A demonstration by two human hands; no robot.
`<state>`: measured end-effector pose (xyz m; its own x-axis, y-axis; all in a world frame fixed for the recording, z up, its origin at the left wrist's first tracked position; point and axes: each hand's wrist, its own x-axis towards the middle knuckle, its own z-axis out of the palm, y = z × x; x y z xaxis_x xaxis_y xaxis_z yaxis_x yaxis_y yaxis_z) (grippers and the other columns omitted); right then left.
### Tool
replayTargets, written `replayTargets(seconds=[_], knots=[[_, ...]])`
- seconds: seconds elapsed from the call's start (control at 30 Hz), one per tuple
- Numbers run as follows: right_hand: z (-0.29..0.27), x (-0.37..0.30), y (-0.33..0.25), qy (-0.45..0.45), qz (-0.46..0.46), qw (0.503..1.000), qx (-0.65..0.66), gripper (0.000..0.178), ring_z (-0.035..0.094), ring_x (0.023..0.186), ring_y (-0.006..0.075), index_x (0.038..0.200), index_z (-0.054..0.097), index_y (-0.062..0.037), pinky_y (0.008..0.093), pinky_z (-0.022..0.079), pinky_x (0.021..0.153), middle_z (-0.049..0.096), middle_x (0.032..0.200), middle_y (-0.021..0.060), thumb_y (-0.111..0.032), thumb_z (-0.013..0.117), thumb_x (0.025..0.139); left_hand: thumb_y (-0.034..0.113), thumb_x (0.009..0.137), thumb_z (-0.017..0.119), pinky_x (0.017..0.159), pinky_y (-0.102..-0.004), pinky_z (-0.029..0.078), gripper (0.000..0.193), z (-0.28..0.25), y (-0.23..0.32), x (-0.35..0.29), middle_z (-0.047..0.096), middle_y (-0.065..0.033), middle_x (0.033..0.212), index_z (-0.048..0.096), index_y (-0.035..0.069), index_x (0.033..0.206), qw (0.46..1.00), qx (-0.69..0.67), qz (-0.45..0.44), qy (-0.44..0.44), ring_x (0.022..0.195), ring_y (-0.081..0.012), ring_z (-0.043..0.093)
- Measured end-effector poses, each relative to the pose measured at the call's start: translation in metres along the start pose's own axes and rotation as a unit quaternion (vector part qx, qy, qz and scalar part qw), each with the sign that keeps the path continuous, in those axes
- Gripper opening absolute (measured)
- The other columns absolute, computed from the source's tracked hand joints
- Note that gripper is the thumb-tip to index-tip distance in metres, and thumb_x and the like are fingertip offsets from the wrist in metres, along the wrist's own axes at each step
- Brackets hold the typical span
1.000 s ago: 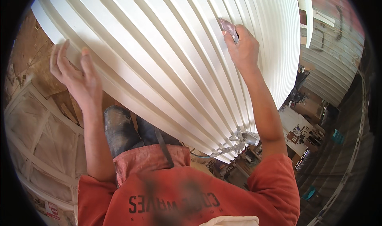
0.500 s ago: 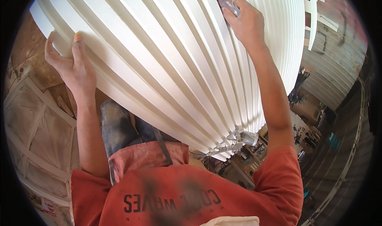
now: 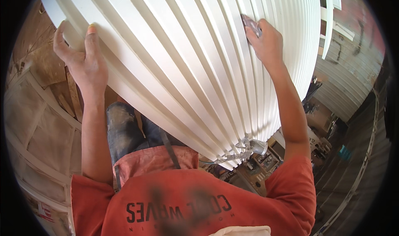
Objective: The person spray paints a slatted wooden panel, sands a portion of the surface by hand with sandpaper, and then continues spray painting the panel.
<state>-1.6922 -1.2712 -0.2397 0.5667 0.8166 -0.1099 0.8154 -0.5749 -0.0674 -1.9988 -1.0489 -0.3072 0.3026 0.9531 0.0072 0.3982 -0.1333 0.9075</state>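
A large white ribbed panel (image 3: 166, 53) with long parallel slats fills the upper middle of the head view. My left hand (image 3: 85, 63) grips its left edge, thumb on the face of a slat and a finger bent at the outer side. Pinched in my right hand (image 3: 268, 43) is a dark, dusty folded piece of sandpaper (image 3: 250, 24), pressed into a groove between two slats. My right fingers partly cover it.
A metal spray gun (image 3: 255, 146) with a hose sits by the panel's near lower end. Below the panel on the right is a cluttered surface (image 3: 266, 163). A dusty white framed panel (image 3: 50, 140) stands at left, and corrugated sheeting (image 3: 345, 86) at right.
My right hand has drawn the sandpaper toward me and slightly to the right along the slats. My left hand keeps its place at the panel's edge while the view has shifted a little.
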Motion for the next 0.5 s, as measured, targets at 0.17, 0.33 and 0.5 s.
replayTargets(seconds=[0.17, 0.33, 0.5], knots=[[-0.003, 0.041, -0.014, 0.025, -0.017, 0.999, 0.021, 0.028, 0.061, 0.073, 0.0403, 0.089, 0.059, -0.0022, 0.0463, 0.049, 0.066, 0.064, 0.079, 0.0195, -0.029, 0.066, 0.087, 0.028, 0.1, 0.062, 0.108, -0.0377, 0.037, 0.062, 0.001, 0.003, -0.001, 0.035, -0.0213, 0.141, 0.031, -0.003, 0.144, 1.0, 0.0, -0.003, -0.008, 0.13, -0.0276, 0.044], [-0.001, -0.011, 0.003, -0.036, 0.059, 0.998, 0.009, 0.027, 0.061, 0.074, 0.0409, 0.088, 0.06, -0.0034, 0.046, 0.049, 0.067, 0.064, 0.08, 0.0213, -0.03, 0.067, 0.085, 0.032, 0.099, 0.062, 0.106, -0.0417, 0.039, 0.069, -0.001, 0.004, -0.001, 0.036, -0.0222, 0.142, 0.026, -0.001, 0.147, 1.0, 0.007, -0.013, 0.004, 0.126, -0.0306, 0.048], [-0.002, 0.012, -0.001, -0.008, 0.012, 1.0, 0.007, 0.029, 0.062, 0.073, 0.0403, 0.086, 0.059, -0.0026, 0.0457, 0.049, 0.066, 0.063, 0.077, 0.0213, -0.031, 0.067, 0.086, 0.032, 0.099, 0.061, 0.104, -0.0413, 0.04, 0.068, 0.002, 0.007, -0.003, 0.036, -0.0222, 0.142, 0.026, -0.001, 0.147, 1.0, -0.005, -0.016, -0.005, 0.125, -0.0303, 0.049]])
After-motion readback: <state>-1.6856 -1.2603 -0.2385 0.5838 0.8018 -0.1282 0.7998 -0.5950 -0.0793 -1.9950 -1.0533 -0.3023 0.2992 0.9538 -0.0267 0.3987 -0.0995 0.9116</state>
